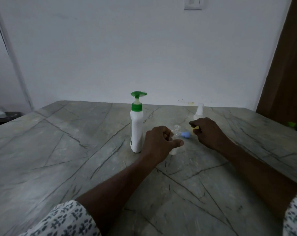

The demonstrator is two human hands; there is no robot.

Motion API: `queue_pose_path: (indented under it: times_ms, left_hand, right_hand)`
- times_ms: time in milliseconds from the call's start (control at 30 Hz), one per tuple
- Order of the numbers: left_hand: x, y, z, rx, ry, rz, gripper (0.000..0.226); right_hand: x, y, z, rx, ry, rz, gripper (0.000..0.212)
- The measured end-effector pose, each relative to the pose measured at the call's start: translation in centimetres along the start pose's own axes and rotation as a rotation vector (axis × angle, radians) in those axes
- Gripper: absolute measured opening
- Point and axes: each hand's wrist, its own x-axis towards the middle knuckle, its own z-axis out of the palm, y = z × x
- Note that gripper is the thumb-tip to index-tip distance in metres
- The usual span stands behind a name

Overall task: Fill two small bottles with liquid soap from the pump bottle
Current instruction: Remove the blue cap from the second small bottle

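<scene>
The white pump bottle with a green pump head stands upright in the middle of the stone table. Just right of it, my left hand grips a small clear bottle; its threaded neck is uncapped and sticks up above my fingers. A blue cap lies on the table between my hands. My right hand curls round the lower part of a second small bottle with a whitish spray top. A yellowish patch shows between that hand's thumb and fingers; the rest of its body is hidden.
A pale wall runs behind the table's far edge. A brown wooden panel stands at the right. A dark stand with a small bottle sits beyond the left edge. A green object lies past the right edge.
</scene>
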Motion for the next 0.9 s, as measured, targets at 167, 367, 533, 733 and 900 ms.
queue_pose_path:
  times_ms: [167, 367, 533, 733, 900]
  left_hand:
    - [0.0, 0.0, 0.0, 0.015, 0.01, -0.008, 0.031]
    - [0.0, 0.0, -0.1, 0.015, -0.001, -0.003, 0.03]
    - [0.0, 0.0, -0.1, 0.012, -0.004, -0.007, 0.031]
    - [-0.1, 0.1, -0.2, 0.005, -0.014, -0.016, 0.031]
    - [-0.1, -0.1, -0.1, -0.005, -0.014, -0.015, 0.03]
  right_hand:
    - [-0.7, -0.3, 0.7, -0.005, -0.074, -0.081, 0.035]
    - [-0.5, -1.4, 0.6, -0.124, -0.028, 0.002, 0.031]
    - [-0.4, -0.8, 0.7, -0.22, -0.014, -0.053, 0.023]
    - [0.0, 0.2, 1.2, -0.377, 0.069, -0.081, 0.02]
    - [-0.2, 0.4, 0.8, -0.263, 0.143, -0.01, 0.04]
